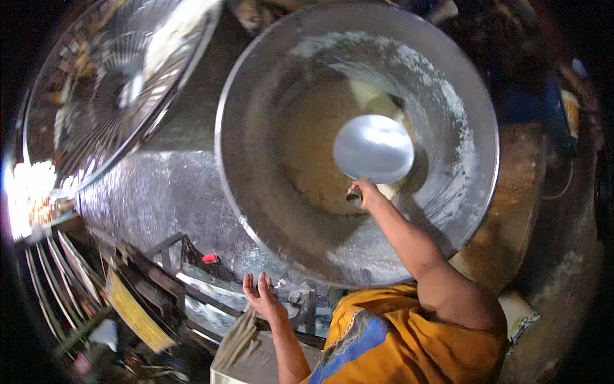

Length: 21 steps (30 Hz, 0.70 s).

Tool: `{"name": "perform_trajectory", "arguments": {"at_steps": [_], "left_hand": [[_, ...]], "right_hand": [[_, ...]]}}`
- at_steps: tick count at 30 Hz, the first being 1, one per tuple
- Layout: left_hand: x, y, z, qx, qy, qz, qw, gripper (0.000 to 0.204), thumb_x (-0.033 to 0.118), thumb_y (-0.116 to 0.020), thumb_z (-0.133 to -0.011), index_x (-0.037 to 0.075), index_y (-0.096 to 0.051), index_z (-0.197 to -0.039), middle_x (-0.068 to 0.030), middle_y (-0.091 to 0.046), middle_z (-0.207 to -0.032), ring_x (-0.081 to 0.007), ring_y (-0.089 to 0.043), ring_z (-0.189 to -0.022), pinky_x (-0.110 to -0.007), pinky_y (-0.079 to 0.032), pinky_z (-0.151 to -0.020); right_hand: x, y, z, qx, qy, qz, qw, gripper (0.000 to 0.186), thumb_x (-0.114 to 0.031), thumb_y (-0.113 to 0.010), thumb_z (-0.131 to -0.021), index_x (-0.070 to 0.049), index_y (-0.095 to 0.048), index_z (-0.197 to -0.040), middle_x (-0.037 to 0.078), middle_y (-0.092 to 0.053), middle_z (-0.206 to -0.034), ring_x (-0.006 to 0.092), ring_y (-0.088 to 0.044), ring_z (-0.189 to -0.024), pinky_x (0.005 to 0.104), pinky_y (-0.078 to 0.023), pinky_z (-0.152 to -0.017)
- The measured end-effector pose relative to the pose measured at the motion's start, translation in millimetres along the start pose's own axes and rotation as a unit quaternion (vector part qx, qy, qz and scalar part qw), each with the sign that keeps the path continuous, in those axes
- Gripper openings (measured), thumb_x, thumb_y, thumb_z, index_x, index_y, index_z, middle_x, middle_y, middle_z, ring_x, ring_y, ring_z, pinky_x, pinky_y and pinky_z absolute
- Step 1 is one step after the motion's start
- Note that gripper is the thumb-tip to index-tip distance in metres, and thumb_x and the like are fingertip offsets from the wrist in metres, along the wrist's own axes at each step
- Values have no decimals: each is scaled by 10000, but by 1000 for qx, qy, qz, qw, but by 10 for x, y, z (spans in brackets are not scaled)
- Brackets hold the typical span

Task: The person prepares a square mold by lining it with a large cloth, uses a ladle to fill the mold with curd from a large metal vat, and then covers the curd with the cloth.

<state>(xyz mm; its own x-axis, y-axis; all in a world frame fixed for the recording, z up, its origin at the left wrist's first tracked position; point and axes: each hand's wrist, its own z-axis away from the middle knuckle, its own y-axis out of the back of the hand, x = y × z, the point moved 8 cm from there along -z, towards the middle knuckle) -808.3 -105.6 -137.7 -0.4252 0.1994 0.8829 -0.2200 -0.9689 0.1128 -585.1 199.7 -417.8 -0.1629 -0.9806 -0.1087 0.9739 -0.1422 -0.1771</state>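
A large steel pot holds murky yellow-brown liquid, with white residue on its inner wall. My right hand grips the short tubular handle of a round steel ladle, whose shiny bowl is over the middle of the pot. A pale shape below it is partly hidden. My left hand is raised with fingers apart and holds nothing, just below the pot's lower-left rim.
A large wire fan guard or basket stands upper left. Wet floor or ledge, a small red object, metal rails and a yellow slatted panel lie left. A wooden board is right.
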Motion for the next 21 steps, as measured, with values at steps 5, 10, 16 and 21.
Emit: {"name": "perform_trajectory", "arguments": {"at_steps": [5, 10, 16, 21], "left_hand": [[-140, -721, -590, -21, 31, -169, 985, 502, 217, -600, -889, -1, -379, -1283, -122, -460, -1246, -207, -520, -1006, -349, -438, -853], [64, -1094, -621, 95, -66, -400, 909, 388, 208, -534, -913, -33, -452, -1206, -184, -542, -1166, -258, -556, -957, -401, -497, -817], [16, -303, -633, 158, -32, -531, 832, 350, 259, -416, -967, 15, -559, -1174, -198, -531, -1205, -316, -574, -987, -442, -546, -819], [64, -95, -590, 242, 41, -484, 840, 326, 249, -457, -959, 26, -591, -1155, -202, -484, -1254, -291, -595, -926, -409, -572, -778]], "right_hand": [[-807, 758, -1460, 240, 93, -296, 920, 205, -163, -589, -849, -112, -531, -1039, 62, -596, -991, 224, -592, -765, 432, -515, -669], [-1432, 571, -2512, 378, 142, -109, 908, 360, -249, -561, -898, -95, -540, -1223, 59, -543, -1263, 159, -549, -1010, 273, -462, -788], [-1553, 537, -4041, -26, 92, -55, 994, 129, -162, -589, -871, -66, -551, -948, 34, -548, -723, 154, -520, -561, 338, -449, -476], [-1593, -114, -3779, -151, 116, 19, 981, 93, -164, -562, -905, -71, -563, -907, 37, -581, -702, 157, -541, -547, 293, -437, -462]]}}
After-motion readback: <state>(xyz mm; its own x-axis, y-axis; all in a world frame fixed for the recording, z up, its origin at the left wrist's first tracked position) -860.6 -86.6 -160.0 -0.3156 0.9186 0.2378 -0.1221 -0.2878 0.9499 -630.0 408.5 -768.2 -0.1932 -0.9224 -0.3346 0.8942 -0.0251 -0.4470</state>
